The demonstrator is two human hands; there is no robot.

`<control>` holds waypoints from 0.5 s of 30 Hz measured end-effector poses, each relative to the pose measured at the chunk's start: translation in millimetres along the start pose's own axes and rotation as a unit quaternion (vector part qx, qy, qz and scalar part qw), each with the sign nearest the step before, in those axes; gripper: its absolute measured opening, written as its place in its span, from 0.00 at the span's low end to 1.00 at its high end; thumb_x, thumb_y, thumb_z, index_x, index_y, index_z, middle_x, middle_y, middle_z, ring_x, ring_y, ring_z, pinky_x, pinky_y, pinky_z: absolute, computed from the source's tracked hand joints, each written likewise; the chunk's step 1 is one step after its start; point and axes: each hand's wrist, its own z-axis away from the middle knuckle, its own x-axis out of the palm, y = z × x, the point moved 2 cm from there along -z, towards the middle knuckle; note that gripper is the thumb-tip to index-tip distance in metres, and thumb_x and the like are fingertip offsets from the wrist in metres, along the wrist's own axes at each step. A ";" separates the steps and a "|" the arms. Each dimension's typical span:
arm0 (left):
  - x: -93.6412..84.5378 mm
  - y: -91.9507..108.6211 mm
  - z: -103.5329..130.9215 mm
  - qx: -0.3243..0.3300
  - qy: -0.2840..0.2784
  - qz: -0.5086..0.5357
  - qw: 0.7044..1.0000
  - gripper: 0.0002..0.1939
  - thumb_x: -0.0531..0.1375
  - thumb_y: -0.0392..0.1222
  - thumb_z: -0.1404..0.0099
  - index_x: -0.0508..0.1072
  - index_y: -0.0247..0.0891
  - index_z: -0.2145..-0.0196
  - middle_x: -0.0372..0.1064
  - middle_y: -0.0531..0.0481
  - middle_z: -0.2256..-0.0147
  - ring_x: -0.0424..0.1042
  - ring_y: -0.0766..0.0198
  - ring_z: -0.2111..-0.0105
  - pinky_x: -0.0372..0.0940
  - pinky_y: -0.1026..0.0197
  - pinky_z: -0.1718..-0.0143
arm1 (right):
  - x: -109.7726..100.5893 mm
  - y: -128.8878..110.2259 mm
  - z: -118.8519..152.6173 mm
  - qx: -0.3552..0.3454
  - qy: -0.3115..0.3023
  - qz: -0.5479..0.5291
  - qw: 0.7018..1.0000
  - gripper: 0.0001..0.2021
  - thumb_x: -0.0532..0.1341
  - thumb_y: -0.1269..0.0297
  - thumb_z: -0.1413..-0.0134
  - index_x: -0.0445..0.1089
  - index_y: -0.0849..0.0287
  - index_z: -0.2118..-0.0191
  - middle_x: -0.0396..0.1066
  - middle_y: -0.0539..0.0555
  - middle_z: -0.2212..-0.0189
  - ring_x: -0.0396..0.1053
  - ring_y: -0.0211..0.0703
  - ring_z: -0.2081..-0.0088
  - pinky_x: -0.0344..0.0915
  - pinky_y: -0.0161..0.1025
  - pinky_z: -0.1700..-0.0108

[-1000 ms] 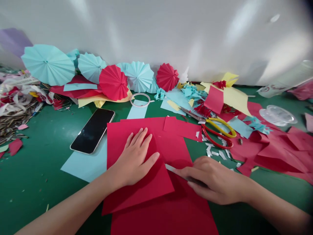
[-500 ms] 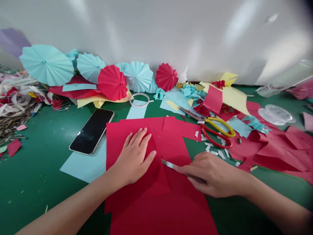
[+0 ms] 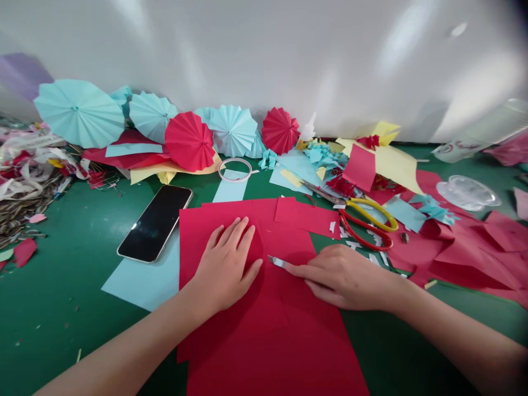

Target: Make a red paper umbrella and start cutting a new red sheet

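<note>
My left hand (image 3: 226,267) lies flat with fingers spread on a red paper sheet (image 3: 218,341), pressing it against more red sheets below. In my right hand (image 3: 340,275) is a utility knife (image 3: 279,262), its handle mostly hidden by the fingers. The blade points left, just right of my left thumb, over the red paper near the edge of the upper sheet. Whether the tip touches the paper I cannot tell. A narrow red paper strip (image 3: 305,217) rests across the top right of the sheets.
Left of the sheets, a phone (image 3: 155,223) lies partly on light blue paper (image 3: 132,283). Scissors (image 3: 367,220) with red and yellow handles lie right, among paper scraps. Pleated paper rosettes (image 3: 233,131) lean on the wall behind a tape roll (image 3: 235,169).
My right hand with the utility knife has moved up and slightly left, away from me along the paper. My left hand stays nearly in place.
</note>
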 end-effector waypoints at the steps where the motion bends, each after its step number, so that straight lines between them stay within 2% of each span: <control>1: -0.1 0.1 -0.2 0.002 0.002 -0.005 1.000 0.27 0.43 0.50 0.35 0.51 0.34 0.42 0.47 0.42 0.40 0.47 0.53 0.41 0.51 0.47 0.45 | 0.1 1.4 -0.3 0.000 0.003 -0.002 1.000 0.21 0.47 0.70 0.43 0.56 0.59 0.44 0.71 0.50 0.77 0.65 0.36 0.76 0.51 0.36 0.73; 5: -0.1 0.6 -0.4 0.010 0.007 -0.014 1.000 0.28 0.44 0.50 0.36 0.50 0.33 0.42 0.47 0.41 0.40 0.46 0.52 0.41 0.51 0.47 0.45 | 1.3 1.9 -1.1 -0.002 0.015 0.002 1.000 0.20 0.47 0.70 0.43 0.57 0.60 0.45 0.71 0.51 0.77 0.64 0.35 0.77 0.52 0.36 0.74; 11: 3.1 -0.6 -0.1 0.013 -0.003 -0.016 1.000 0.32 0.42 0.55 0.36 0.46 0.32 0.40 0.39 0.39 0.39 0.38 0.50 0.39 0.45 0.44 0.43 | 3.6 -0.8 -1.1 -0.004 0.029 0.011 1.000 0.19 0.47 0.70 0.44 0.60 0.61 0.46 0.70 0.51 0.79 0.64 0.35 0.78 0.52 0.36 0.74; 15: 4.4 -0.6 -0.2 0.012 -0.013 -0.019 1.000 0.34 0.41 0.56 0.36 0.44 0.31 0.40 0.37 0.39 0.38 0.35 0.51 0.39 0.43 0.44 0.43 | 4.0 -0.4 -2.0 -0.001 0.026 0.005 1.000 0.19 0.46 0.69 0.43 0.60 0.61 0.46 0.71 0.50 0.78 0.64 0.36 0.78 0.52 0.36 0.75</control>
